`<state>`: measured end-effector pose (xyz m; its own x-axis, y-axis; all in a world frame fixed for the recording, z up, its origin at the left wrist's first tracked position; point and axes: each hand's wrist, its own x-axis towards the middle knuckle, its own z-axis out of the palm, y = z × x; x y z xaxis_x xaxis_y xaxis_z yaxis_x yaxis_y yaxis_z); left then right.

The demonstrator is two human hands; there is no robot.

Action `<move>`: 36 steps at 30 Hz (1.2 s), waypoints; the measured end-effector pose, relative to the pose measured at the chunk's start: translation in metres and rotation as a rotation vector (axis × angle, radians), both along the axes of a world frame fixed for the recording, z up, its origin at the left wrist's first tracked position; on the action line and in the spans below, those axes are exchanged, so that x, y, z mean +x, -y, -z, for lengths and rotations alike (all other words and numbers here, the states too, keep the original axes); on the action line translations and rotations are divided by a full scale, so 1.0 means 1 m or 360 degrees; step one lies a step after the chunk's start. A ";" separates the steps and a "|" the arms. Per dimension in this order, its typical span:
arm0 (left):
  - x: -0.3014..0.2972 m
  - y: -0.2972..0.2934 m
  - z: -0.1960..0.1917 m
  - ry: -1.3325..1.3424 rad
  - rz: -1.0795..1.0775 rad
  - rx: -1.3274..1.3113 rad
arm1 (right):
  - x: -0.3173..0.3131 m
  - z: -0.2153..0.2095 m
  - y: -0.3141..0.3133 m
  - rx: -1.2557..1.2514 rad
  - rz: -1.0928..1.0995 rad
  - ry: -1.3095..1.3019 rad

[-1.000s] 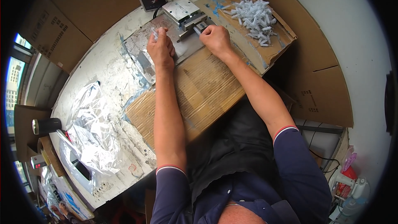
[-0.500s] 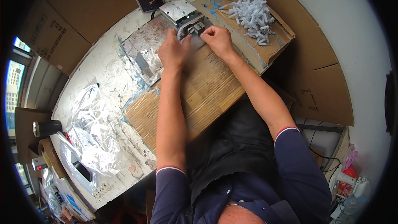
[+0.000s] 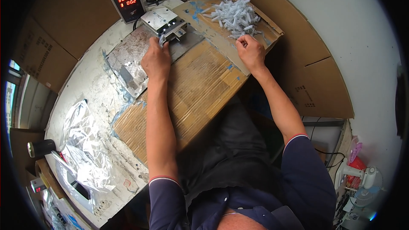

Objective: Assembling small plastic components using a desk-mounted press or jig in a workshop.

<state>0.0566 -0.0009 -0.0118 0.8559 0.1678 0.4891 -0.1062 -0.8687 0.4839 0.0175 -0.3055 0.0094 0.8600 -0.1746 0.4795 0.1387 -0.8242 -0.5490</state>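
Note:
A small metal press-like machine (image 3: 164, 23) with a block jutting from its front stands at the far middle of the bench. At its front left corner is my left hand (image 3: 156, 61), fingers closed around some small translucent plastic pieces (image 3: 162, 39). Farther right, my right hand (image 3: 251, 53) is at the near edge of a heap of small clear plastic pieces (image 3: 235, 16). Its thumb and fingers are pinched together; what is between them, if anything, is too small to make out. The heap lies on a cardboard sheet (image 3: 203, 20).
A counter box with red digits (image 3: 128, 2) stands behind the machine. Taped cardboard (image 3: 200, 89) covers the bench's front. Crumpled clear film (image 3: 83, 145) and a dark cylinder (image 3: 41, 148) lie left. Cardboard walls (image 3: 315, 72) border the right; a small fan (image 3: 367, 187) is lower right.
My right hand has gone from the machine's front to the heap, moving right. My left hand stays near the machine. The whole view has shifted, and the counter's lower digits differ.

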 end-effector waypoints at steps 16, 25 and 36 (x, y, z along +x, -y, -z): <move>0.001 -0.015 0.007 0.0260 0.0052 -0.0095 | 0.025 0.010 0.021 -0.0338 0.0140 -0.0162; 0.023 0.020 0.020 0.0454 0.0159 -0.0923 | 0.069 0.058 0.165 -0.0713 -0.0113 -0.0172; 0.028 -0.009 0.024 0.0551 -0.0093 -0.1632 | 0.061 0.044 0.085 -0.0748 -0.0092 -0.0471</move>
